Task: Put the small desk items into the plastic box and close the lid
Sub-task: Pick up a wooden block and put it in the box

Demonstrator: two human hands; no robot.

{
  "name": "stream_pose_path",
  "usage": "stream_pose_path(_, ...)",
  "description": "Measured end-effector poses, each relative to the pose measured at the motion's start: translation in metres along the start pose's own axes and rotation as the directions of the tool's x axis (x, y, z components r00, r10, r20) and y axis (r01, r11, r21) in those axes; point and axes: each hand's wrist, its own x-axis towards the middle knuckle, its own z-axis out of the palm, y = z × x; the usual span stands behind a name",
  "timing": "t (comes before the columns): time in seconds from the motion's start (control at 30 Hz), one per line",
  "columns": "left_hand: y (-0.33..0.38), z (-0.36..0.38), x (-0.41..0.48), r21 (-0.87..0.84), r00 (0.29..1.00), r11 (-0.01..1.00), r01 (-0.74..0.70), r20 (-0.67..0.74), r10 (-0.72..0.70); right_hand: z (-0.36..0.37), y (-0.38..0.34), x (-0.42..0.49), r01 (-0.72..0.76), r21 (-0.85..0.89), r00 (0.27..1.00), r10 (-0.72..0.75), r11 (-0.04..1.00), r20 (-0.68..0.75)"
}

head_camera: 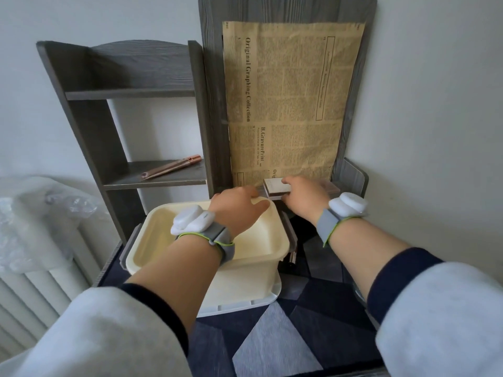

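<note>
A person reaches over an open box for a small block at the back of the desk.

From the left: a copper pen (171,168) lies on the lower shelf (155,177), its long axis slanting up to the right, well apart from both hands. Below it the cream box (275,242) sits open on its white lid (239,303) (nothing shows inside). The left hand (236,206) hovers palm-down over the box's far rim, fingers loosely spread and gripping nothing. Just right of it, the right hand (306,198) is closing on the block (276,189), thumb under its near edge and fingers over the top; the block lies crosswise, beyond the box's far right corner, so it likely needs only a short carry left.
</note>
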Motion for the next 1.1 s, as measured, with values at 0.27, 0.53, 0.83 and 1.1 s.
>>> stream_pose_path(0.27,-0.006,0.013,0.009,-0.016,0.997,1.0,0.004,-0.078,-0.005,0.013,-0.002,0.016,0.174,-0.27,0.984,-0.156,0.947,0.088)
stream_pose_path(0.53,-0.005,0.014,0.011,-0.026,0.998,0.999,0.028,-0.054,-0.03,0.017,-0.002,0.012,0.241,-0.452,0.959,-0.282,0.859,-0.023)
stream_pose_path(0.83,-0.002,0.01,0.006,-0.067,0.999,0.998,0.019,-0.038,-0.022,0.009,-0.001,-0.001,0.247,-0.523,0.951,-0.309,0.816,-0.032)
stream_pose_path(1.1,-0.002,-0.011,0.002,-0.01,0.998,0.998,0.062,0.031,-0.062,-0.012,-0.012,-0.016,0.22,-0.361,0.94,-0.295,0.906,-0.17)
